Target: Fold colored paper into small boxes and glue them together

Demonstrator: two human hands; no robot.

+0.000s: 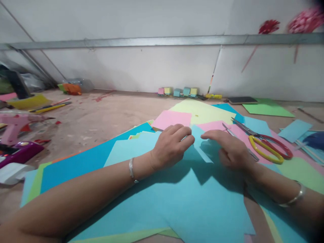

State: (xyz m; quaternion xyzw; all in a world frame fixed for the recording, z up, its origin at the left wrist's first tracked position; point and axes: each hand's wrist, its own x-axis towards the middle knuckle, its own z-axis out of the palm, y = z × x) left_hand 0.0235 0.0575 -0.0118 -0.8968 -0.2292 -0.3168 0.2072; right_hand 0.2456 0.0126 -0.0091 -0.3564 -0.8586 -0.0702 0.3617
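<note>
My left hand (172, 145) rests on a small light blue paper piece (201, 148), fingers curled and pressed onto its left part. My right hand (229, 148) lies on the same piece from the right, index finger stretched toward the left hand, the other fingers bent over the paper. Both hands hold the piece down on a big light blue sheet (192, 202). Each wrist wears a silver bangle. Whether the piece is being folded I cannot tell.
Scissors with red and yellow handles (263, 145) lie just right of my right hand. Pink (172, 118), yellow-green (199, 109) and darker blue sheets (83, 162) spread around. A glue gun (15, 125) and tape lie at left. Small paper cubes (178, 91) line the wall.
</note>
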